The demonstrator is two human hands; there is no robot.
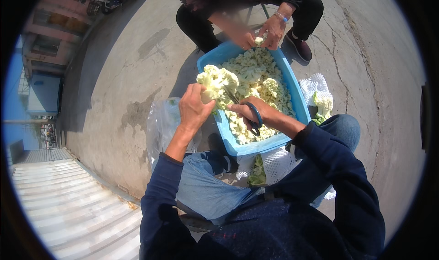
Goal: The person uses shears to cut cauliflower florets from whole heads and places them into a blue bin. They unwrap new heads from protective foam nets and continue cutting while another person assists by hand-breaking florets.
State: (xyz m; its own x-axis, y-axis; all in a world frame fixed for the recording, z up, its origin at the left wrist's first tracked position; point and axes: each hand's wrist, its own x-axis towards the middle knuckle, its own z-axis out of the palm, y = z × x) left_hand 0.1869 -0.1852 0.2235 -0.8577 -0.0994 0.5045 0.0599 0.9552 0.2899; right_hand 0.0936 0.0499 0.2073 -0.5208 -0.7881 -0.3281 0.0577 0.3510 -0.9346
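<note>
My left hand (193,105) grips a large cauliflower head (217,80) by its underside, above the near-left rim of a blue plastic tub (297,85). Dark-handled scissors (254,114) are in my right hand (248,110), with their blades reaching into the cauliflower's stem side. The blade tips are hidden among the florets. Below my hands, the tub holds many cut cauliflower florets (250,66). Across the tub, another person's hands (262,37) hold a small floret over the far rim.
A clear plastic bag (164,122) lies left of the tub. White foam netting (279,164) and a green leaf (257,172) lie between my legs. More netting (313,85) and a cauliflower piece (323,105) rest at the right. The concrete ground (113,98) is cracked.
</note>
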